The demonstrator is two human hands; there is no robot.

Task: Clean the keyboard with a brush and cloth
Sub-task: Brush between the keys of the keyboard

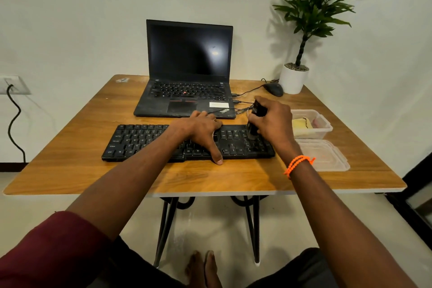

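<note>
**Brushing the right end of the keyboard**

Brush step in hand, by the look of it. Right hand [272, 119] curled around a dark brush [256, 119], grip closed tight on the handle, held nearly upright with the lower end down on the right-hand keys of the black keyboard [145, 140]. Bristles hard to make out against the dark keys. Left hand [202, 131] laid flat across the middle of the keyboard, fingers fairly straight, thumb reaching over the near edge onto the counter [70, 170]; holding nothing, probably steadying the board.

Keyboard lying near the front of the counter, just before the open laptop [187, 70]. Yellow cloth [301, 124] waiting in a clear tub [326, 125] just right of the keyboard, loose lid [327, 156] beside it.

Next, likely: short strokes along the key rows leftward, left hand shifting clear, then a swap for the cloth. Both arms stretched forward, right wrist bent downward.
</note>
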